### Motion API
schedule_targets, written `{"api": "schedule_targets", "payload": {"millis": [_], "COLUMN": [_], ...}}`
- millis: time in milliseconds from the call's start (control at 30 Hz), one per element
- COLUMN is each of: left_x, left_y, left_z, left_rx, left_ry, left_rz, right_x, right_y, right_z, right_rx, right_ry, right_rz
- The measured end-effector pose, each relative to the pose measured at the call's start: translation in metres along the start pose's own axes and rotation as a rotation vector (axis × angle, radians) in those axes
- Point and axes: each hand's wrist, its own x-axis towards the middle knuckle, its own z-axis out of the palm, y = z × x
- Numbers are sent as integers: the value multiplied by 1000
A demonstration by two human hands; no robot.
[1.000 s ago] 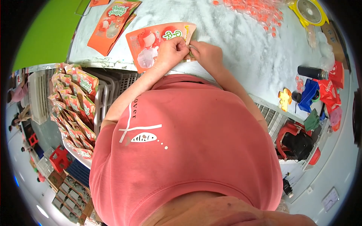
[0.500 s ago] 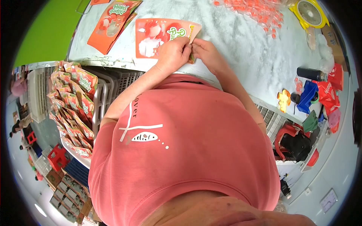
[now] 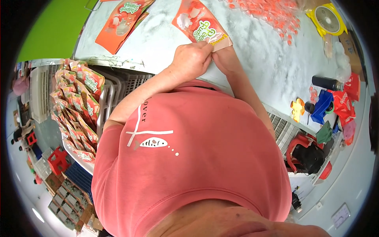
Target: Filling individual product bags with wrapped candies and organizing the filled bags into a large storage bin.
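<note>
Both hands, the left hand [image 3: 192, 60] and right hand [image 3: 224, 59], pinch closed on the lower edge of one orange pouch [image 3: 199, 24] lying on the pale table [image 3: 252, 55]. Two more orange pouches [image 3: 122, 21] lie stacked at the table's left, and a row of many stands in the rack [image 3: 77, 106] below.

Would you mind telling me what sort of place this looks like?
Probably a small packing workshop: a stack of orange pouches stands in a crate, loose small red pieces lie on the table, and both hands pinch one pouch.

The pale, mottled grey worktop [image 3: 252, 67] carries an orange printed snack pouch [image 3: 199, 24] near its middle, a small stack of flat orange pouches [image 3: 123, 21] at its left end, a scatter of small red wrapped sweets [image 3: 272, 14] and a yellow round tape dispenser [image 3: 327, 19] at the far right.
</note>
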Motion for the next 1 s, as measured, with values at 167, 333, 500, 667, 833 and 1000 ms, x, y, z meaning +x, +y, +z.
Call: {"api": "schedule_targets", "payload": {"millis": [167,333,500,667,833,1000], "left_x": [1,-2,-6,-2,19,6], "left_y": [6,10,22,16,-15,-39], "left_z": [3,3,12,-5,-21,-16], "left_rx": [-5,16,-10,-123,83,-7], "left_ry": [5,-49,-70,-82,-72,-229], "left_rz": [20,91,159,203,308,281], "right_x": [10,14,17,10,-28,-52], "right_y": [-9,-7,11,13,1,-19], "right_z": [3,5,-8,-29,-26,9], "right_rx": [223,-178,-285,328,-1233,-785], "right_ry": [115,128,157,281,-460,-321], "right_rz": [115,151,131,342,-22,129]}}
